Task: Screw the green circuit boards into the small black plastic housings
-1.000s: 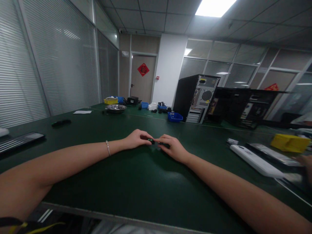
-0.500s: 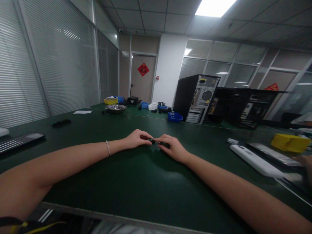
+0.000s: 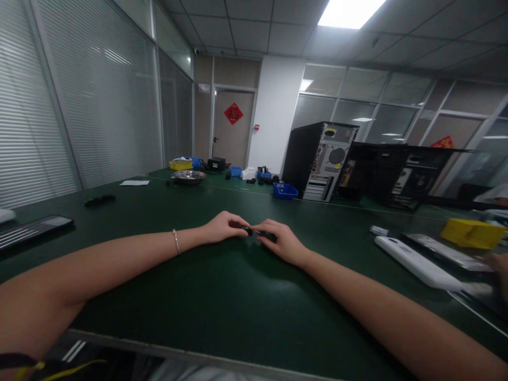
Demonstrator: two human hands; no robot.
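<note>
Both of my hands meet near the middle of the green table (image 3: 222, 296). My left hand (image 3: 223, 226) is closed, pinching a small dark piece with green on it (image 3: 247, 230) between thumb and fingers. Facing it, my right hand (image 3: 282, 241) is closed round a dark object (image 3: 269, 236), mostly hidden under the fingers. Its index fingertip reaches to the small piece. What kind of things these are is too small and dark to make out.
A keyboard-like panel (image 3: 35, 232) and a dark strip (image 3: 99, 200) lie at left. Behind stand a metal dish (image 3: 189, 177), a blue bin (image 3: 284, 191) and a computer tower (image 3: 304, 159). To the right lie a white power strip (image 3: 416, 262), a yellow box (image 3: 472, 233) and another person's hand (image 3: 498, 264).
</note>
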